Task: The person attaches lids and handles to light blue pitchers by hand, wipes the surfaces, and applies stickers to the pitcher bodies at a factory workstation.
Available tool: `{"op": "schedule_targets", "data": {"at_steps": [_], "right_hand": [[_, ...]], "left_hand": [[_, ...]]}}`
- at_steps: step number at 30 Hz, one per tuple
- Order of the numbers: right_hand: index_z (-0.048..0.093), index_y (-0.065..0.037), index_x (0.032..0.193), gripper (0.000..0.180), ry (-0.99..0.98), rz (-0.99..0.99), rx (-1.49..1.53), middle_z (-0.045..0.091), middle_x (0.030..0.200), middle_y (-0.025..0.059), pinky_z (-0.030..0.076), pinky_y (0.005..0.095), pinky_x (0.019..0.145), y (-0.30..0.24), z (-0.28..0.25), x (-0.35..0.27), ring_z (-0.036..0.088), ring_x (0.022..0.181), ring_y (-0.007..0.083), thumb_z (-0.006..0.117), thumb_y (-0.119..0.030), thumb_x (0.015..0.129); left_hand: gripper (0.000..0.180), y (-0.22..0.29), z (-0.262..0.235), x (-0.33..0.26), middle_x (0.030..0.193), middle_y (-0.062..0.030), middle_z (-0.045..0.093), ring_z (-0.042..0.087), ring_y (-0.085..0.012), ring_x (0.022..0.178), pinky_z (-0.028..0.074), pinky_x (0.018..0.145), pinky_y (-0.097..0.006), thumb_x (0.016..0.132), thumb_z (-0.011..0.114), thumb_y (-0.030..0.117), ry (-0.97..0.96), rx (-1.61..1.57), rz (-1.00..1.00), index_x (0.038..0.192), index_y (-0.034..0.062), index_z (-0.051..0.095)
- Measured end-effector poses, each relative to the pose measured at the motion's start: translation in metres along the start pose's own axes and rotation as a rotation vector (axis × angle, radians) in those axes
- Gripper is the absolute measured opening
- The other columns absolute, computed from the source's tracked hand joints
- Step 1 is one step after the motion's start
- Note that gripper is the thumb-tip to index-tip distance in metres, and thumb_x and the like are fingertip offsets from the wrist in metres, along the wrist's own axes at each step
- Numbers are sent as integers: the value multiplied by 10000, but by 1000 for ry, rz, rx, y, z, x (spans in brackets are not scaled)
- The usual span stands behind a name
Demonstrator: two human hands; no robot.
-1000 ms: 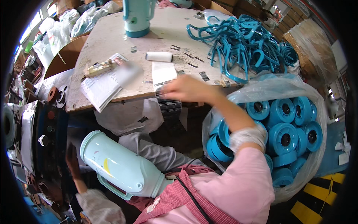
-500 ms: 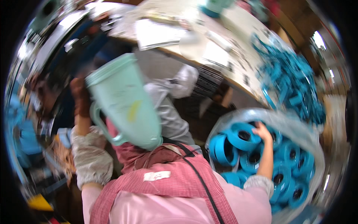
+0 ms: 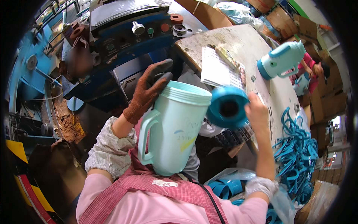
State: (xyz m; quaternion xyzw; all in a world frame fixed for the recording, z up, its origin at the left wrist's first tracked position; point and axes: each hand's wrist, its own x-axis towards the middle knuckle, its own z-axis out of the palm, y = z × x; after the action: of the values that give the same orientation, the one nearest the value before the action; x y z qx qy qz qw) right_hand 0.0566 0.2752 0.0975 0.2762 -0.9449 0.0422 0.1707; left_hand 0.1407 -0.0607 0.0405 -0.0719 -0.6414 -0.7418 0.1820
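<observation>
Left hand (image 3: 149, 89), in a rust-brown work glove, clamped over the rim of a pale mint jug body (image 3: 175, 128), fingers curled at the open top edge near 11 o'clock of the mouth. Jug body held upright with a slight tilt, at frame centre, against a pink checked apron (image 3: 156, 186); moulded handle (image 3: 146, 138) facing 9 o'clock, yellow and blue smears on the wall. Right hand (image 3: 257, 112), bare, closed around a round blue cap (image 3: 228, 107), dark hollow of the cap turned toward the camera. Cap just beside the jug's rim at 3 o'clock, apparently not touching it. White elastic sleeve guards on both forearms.

Behind the hands, at 1 o'clock, a worn pale bench (image 3: 261, 59) with a printed sheet of paper (image 3: 218, 71) near its front edge. At 2 o'clock on the bench, a finished mint jug (image 3: 281, 59) lying on its side, blue base toward the paper. At 4 o'clock, a heap of blue plastic strap handles (image 3: 298, 156) spilling down the bench edge. At 5 o'clock, a clear plastic bag (image 3: 238, 179) holding more blue caps. At 12 o'clock, a dark blue machine (image 3: 130, 33) with a row of round buttons. Far right at 3 o'clock, another person's arm in a pink sleeve (image 3: 309, 61), holding a second mint jug. Cardboard boxes (image 3: 294, 22) stacked at 1 o'clock beyond the bench.
</observation>
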Motion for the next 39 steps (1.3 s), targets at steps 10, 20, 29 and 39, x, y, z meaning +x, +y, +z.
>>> {"op": "schedule_targets", "data": {"at_steps": [10,20,29,39], "right_hand": [[517,-26,878,192,503,-247,606,631,1040,186,473,249,558,-92,73,61,596,660,189,593,44,716],[431,-63,1055,620,364,-94,1719,479,1016,136,346,461,988,-112,110,58,487,960,225,418,-641,832],[455,-100,1011,567,486,-200,1727,495,915,80,333,443,1019,-117,111,67,494,929,199,425,-638,834],[378,-180,1160,389,596,-285,1493,424,1081,85,284,508,1049,-128,74,39,438,1075,267,551,-338,850]], "left_hand": [[833,-3,-32,26,1412,-150,308,293,-318,1302,233,1073,-444,748,638,535,-66,-41,-174,1398,145,293],[1315,-15,-42,35,1450,-154,172,185,-252,1346,172,1096,-379,439,869,425,-536,-155,92,1433,64,88],[1325,-13,-42,44,1447,-227,106,112,-359,1356,194,1071,-486,370,860,522,-544,57,273,1403,45,182],[751,30,-30,24,1159,-218,511,484,-355,1133,192,1029,-607,656,726,523,-440,176,538,1146,-20,558]]}}
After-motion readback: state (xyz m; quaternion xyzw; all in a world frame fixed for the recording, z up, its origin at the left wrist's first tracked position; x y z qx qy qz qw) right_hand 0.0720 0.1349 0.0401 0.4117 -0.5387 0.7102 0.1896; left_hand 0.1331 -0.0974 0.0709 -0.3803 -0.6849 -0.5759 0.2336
